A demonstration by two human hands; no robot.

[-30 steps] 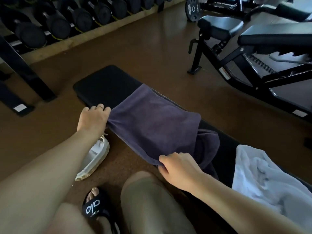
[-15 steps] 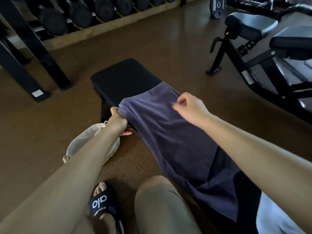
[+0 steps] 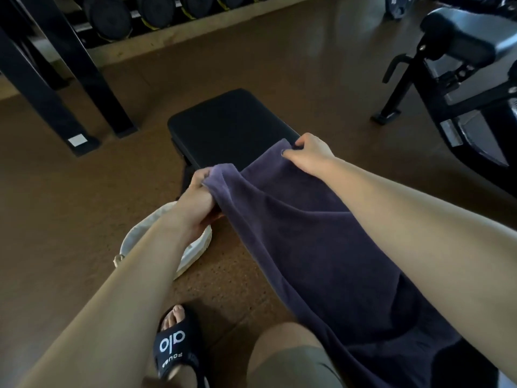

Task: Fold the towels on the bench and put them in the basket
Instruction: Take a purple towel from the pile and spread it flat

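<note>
Both hands pinch the far corners of the purple towel (image 3: 321,261): left hand (image 3: 195,197) near-left, right hand (image 3: 310,152) far-right. Its long axis apparently runs along the bench (image 3: 232,124) toward the person.

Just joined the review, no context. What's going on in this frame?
A person is folding a purple towel spread along a black gym bench. The left hand grips the near corner at the towel's far end, and the right hand pinches the other far corner. The pale basket sits on the floor beside the bench under the left forearm; no towel shows in the part visible.
</note>
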